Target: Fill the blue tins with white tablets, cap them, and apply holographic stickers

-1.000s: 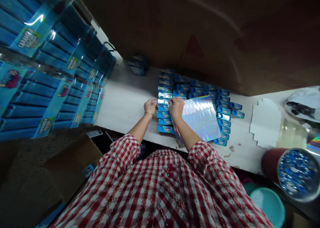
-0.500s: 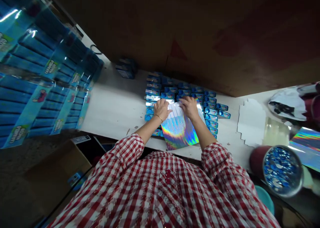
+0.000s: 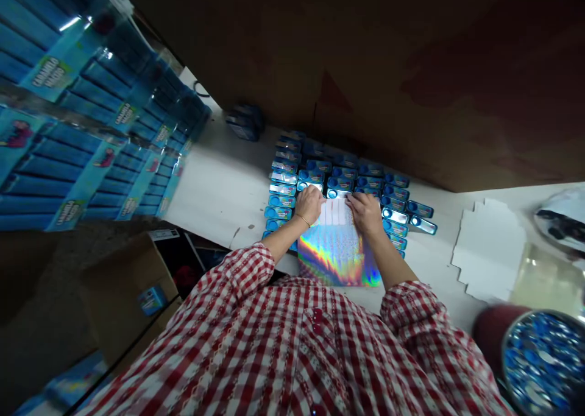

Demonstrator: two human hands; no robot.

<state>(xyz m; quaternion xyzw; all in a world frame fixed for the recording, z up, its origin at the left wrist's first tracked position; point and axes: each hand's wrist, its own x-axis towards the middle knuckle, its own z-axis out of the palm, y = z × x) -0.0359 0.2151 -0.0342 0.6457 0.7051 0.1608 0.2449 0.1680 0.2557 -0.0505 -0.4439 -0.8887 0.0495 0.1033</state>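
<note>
A shiny holographic sheet (image 3: pixel 337 254) with rainbow reflections and whitish strips along its far part lies over rows of small blue packs (image 3: pixel 280 201). At the sheet's far left corner is my left hand (image 3: pixel 309 206), fingers closed on the edge. My right hand (image 3: pixel 366 214) grips the far right part of the same edge, its fingertips bent over it. Packs show beyond the sheet and on both sides of it; those underneath are hidden. The fingertips' exact hold is too small to make out.
Wrapped blue packs (image 3: pixel 91 142) are stacked high at left. A large brown panel (image 3: pixel 292 56) rises behind the white table (image 3: pixel 205 190). Right of the packs lies a white stepped-edge sheet (image 3: pixel 489 248), near a round container (image 3: pixel 506 337) of blue and silver pieces. An open cardboard box (image 3: pixel 114 288) stands lower left.
The sheet has turned to lie straighter toward me, and its far edge has come a little nearer. Both hands have moved with it. The whole view has also shifted.
</note>
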